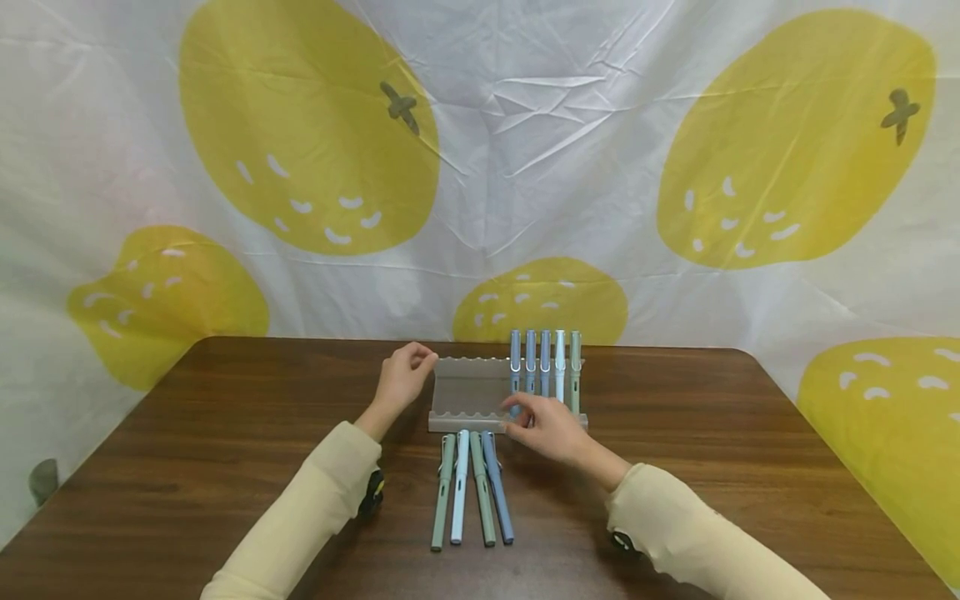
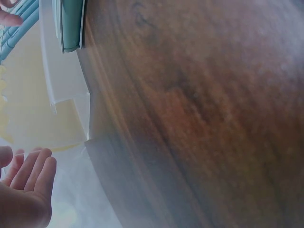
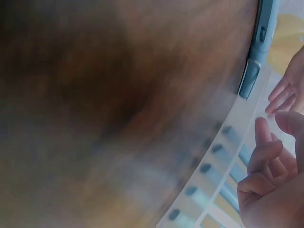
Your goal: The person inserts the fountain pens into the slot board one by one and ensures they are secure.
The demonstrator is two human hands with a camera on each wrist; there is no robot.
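A clear pen rack [image 1: 471,392] with scalloped edges stands on the table. Several capped fountain pens [image 1: 545,358] in blue, pale blue and green lean side by side in its right part. My left hand [image 1: 402,382] pinches the rack's upper left corner between thumb and fingertips, the other fingers stretched out. My right hand [image 1: 549,427] hovers at the rack's front by the leftmost racked pen, thumb and forefinger apart and nothing between them. It partly hides the lower ends of those pens. In front of the rack, several more fountain pens [image 1: 462,483] lie roughly parallel.
Underneath is a brown wooden table [image 1: 225,450]. A white cloth [image 1: 540,192] printed with yellow fruit hangs behind the table. The loose pens lie between my two forearms, their caps close to the rack's front ledge.
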